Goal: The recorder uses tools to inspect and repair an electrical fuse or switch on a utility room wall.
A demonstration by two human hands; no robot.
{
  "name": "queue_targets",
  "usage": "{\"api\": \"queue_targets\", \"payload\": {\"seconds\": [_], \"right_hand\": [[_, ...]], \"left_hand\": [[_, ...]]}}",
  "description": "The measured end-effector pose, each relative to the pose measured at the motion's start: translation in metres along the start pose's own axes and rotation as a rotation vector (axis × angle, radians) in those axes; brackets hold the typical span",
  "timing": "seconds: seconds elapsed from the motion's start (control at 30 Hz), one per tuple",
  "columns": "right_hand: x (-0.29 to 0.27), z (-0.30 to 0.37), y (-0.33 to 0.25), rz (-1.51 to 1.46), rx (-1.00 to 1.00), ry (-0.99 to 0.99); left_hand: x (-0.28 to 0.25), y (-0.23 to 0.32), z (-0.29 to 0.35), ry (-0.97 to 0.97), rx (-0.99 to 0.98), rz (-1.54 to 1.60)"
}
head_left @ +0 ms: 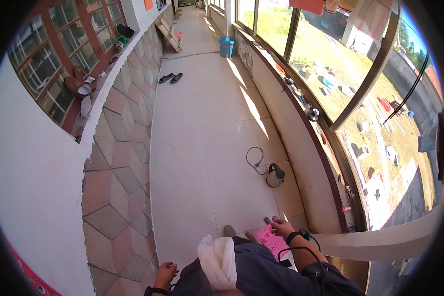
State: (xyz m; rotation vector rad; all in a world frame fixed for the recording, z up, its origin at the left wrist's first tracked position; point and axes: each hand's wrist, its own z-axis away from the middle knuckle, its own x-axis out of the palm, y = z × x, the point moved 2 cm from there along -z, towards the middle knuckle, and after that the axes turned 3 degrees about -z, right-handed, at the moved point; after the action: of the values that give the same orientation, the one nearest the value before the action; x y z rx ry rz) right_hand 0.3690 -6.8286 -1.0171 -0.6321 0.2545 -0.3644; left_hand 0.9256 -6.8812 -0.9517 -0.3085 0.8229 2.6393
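Note:
My right hand (282,228) is closed at the edge of a low stool (271,241) with a pink woven seat and a wooden frame. The stool is at my right side, partly behind my hand and forearm. A dark band and a cable are at my right wrist. Low at my left side, my left hand (166,273) has loosely curled fingers and holds nothing that I can see. A white knitted cloth (216,261) hangs in front of my dark clothing, between the hands.
Ahead on the tiled floor stands an electric kettle (275,175) with its cord (254,157) looped beside it. Farther off are dark slippers (170,78), a blue bucket (226,47) and a leaning wooden frame (168,34). A low windowed wall (301,163) runs along the right.

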Motion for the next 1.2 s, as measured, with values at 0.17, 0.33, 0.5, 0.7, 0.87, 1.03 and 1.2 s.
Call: {"api": "queue_targets", "payload": {"seconds": [0.17,0.33,0.5,0.7,0.87,1.03,1.2], "right_hand": [[0.046,-0.087,-0.116,-0.018,-0.024,-0.051],[0.107,-0.156,-0.234,0.074,-0.059,-0.09],[0.147,-0.222,-0.313,0.025,0.009,-0.02],[0.244,-0.223,-0.495,0.562,-0.05,-0.567],[0.297,-0.285,-0.6,0.672,-0.165,-0.783],[0.297,-0.405,-0.702,0.695,-0.118,-0.888],[0.297,-0.491,-0.832,0.702,-0.092,-0.962]], "left_hand": [[-0.018,0.063,-0.07,0.069,0.023,0.046],[-0.034,0.144,-0.15,0.057,-0.077,0.045],[-0.056,0.278,-0.254,-0.008,0.003,-0.06],[-0.071,0.512,-0.321,-0.292,0.267,-0.247],[-0.049,0.667,-0.363,-0.655,0.247,-0.344],[-0.037,0.785,-0.443,-0.686,0.193,-0.493],[-0.02,0.881,-0.529,-0.736,0.184,-0.436]]}}
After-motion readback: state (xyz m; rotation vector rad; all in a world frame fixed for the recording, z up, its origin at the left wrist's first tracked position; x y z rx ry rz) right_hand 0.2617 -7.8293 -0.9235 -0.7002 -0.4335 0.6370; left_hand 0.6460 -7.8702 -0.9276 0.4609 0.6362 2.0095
